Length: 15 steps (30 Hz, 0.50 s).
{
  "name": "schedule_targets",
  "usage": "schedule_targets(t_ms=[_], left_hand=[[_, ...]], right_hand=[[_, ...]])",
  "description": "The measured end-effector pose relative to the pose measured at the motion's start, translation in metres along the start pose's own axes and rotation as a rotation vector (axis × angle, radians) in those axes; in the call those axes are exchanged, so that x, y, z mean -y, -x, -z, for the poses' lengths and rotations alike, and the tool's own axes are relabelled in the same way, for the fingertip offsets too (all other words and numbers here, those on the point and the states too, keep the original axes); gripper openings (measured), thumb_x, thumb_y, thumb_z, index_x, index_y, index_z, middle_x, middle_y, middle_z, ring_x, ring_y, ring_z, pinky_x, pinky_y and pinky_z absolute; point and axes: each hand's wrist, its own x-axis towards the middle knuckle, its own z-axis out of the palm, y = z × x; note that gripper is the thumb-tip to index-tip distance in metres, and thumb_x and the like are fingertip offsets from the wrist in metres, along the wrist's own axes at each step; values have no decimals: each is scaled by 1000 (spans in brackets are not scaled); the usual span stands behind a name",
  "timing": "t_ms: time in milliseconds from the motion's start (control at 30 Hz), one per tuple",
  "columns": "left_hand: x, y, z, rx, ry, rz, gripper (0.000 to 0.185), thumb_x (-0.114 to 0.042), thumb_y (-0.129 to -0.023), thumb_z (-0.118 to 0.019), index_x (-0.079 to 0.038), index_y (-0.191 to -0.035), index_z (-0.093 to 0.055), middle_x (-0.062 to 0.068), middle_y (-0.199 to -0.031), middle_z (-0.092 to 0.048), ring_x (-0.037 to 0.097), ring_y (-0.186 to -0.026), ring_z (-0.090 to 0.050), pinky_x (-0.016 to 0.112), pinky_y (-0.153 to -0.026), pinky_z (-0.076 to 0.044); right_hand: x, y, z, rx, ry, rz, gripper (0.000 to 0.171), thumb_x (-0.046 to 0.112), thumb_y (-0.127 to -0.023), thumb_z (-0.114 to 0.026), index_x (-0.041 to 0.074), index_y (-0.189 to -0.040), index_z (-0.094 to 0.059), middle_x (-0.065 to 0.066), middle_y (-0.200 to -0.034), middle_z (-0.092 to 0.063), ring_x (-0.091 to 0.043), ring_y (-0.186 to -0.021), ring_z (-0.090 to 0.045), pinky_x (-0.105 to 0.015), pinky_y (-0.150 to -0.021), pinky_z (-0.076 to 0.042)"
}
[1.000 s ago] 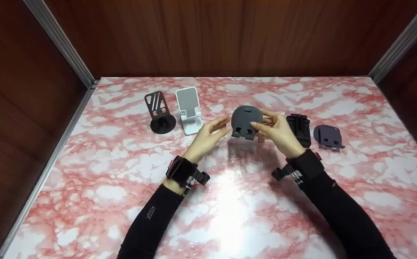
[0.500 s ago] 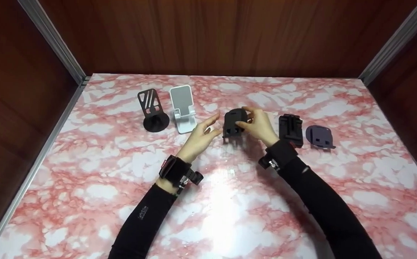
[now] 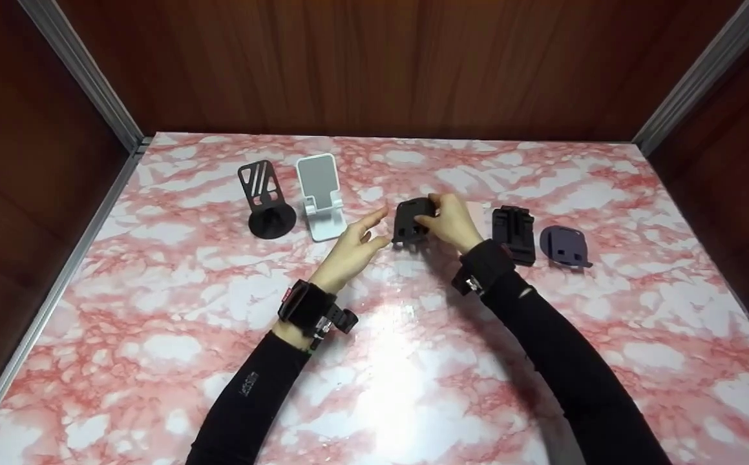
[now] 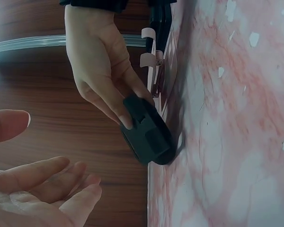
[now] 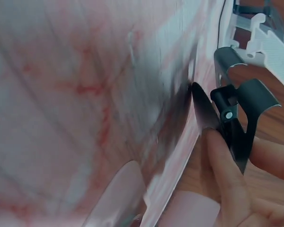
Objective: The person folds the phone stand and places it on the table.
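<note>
My right hand (image 3: 455,226) pinches a dark folding phone stand (image 3: 411,221) by its side edge, with the thumb on the near face. In the right wrist view the stand (image 5: 239,137) shows two curved lips and a hinge pin. It is tilted low over the marbled table (image 3: 232,310); whether its lower edge touches the top I cannot tell. Left of it, my left hand (image 3: 350,255) is held apart with relaxed fingers and nothing in them. A pale pink phone stand (image 4: 156,66) shows behind the right hand in the left wrist view, mostly hidden from the head view.
On the left stand a black slotted phone stand (image 3: 267,206) on a round base and a white phone stand (image 3: 320,194) with a grey pad. A black folded stand (image 3: 514,236) and a purple one (image 3: 566,247) lie at right. Wooden panels (image 3: 374,71) enclose the table.
My right hand has brought the dark stand down towards the table and slightly left, turning it. The left hand stays nearby, its fingers still spread. The head view has shifted slightly.
</note>
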Motion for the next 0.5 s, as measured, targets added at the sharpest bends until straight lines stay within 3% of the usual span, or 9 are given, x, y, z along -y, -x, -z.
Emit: schedule_targets(t_ms=[167, 367, 500], left_hand=[[1, 1, 1, 8, -5, -1, 57, -4, -97, -53, 3, -151, -34, 17, -159, -34, 29, -150, -26, 42, -126, -18], [1, 2, 2, 13, -8, 7, 58, -5, -97, -52, 1, -151, -33, 16, -160, -33, 28, -151, -24, 40, -127, -18], [1, 2, 3, 13, -14, 9, 58, -6, -97, -53, 1, -152, -33, 15, -160, -32, 28, -151, -24, 40, -127, -18]], right_hand=[[3, -1, -5, 51, 63, -17, 60, 13, -93, -65, -14, -141, -43, -32, -141, -49, -40, -132, -49, -46, -113, -43], [4, -2, -9, 66, 135, -61, 64, 15, -92, -66, -15, -142, -40, -33, -141, -49, -42, -132, -49, -47, -112, -43], [6, -2, -11, 50, 225, -43, 61, 16, -91, -68, -15, -139, -45, -34, -135, -54, -45, -126, -53, -50, -107, -47]])
